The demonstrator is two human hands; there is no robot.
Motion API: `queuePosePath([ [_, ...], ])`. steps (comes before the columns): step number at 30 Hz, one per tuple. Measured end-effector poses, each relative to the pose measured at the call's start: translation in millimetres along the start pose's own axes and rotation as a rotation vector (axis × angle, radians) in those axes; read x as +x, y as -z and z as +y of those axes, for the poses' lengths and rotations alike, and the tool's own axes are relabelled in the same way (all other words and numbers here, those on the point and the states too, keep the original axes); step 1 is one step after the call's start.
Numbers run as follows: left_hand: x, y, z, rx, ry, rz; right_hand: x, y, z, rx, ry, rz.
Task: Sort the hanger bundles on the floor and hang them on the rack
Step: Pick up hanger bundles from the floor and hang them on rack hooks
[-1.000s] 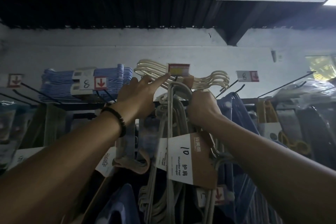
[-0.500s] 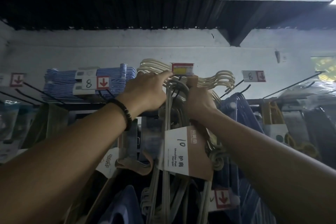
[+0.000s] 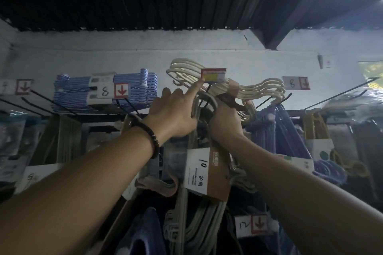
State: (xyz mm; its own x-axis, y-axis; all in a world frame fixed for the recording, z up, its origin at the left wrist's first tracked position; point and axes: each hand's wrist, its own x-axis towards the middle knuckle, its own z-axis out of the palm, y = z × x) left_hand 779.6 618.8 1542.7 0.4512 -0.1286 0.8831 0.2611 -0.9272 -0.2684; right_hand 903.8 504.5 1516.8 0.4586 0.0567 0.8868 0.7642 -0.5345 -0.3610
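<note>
right hand [image 3: 226, 123] grips the hooks of a grey plastic hanger bundle [image 3: 207, 174] — left hand [image 3: 174, 114], forefinger straight, seemingly touches a red-and-yellow peg tag [image 3: 213, 75].

We stand in a shop or its stockroom: black wire pegs [image 3: 342, 93] jut from a rack [image 3: 99, 115] on a white wall [image 3: 124, 58]. They carry numbered tags with red arrows [image 3: 121, 90], and crowded hanger bundles [image 3: 78, 93] in printed paper sleeves [image 3: 199, 170].
</note>
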Motion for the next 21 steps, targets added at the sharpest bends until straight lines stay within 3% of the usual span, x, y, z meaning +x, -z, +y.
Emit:
queuePosePath([
  [5,-5.7,-14.1,1.7,-0.004,-0.026,0.003,-9.4,-9.9,12.0,-0.023,-0.132,-0.012],
  [8,-10.3,-21.5,3.6,-0.039,-0.016,-0.013,-8.7,-4.6,12.8,-0.177,-0.125,-0.008],
  [14,-13.5,-27.2,7.9,-0.073,0.022,0.008,-14.4,1.4,19.7,-0.086,-0.184,-0.178],
  [21,-57.0,-31.7,0.9,-0.214,0.138,-0.135,-59.5,13.4,15.6,-0.068,-0.101,-0.082],
])
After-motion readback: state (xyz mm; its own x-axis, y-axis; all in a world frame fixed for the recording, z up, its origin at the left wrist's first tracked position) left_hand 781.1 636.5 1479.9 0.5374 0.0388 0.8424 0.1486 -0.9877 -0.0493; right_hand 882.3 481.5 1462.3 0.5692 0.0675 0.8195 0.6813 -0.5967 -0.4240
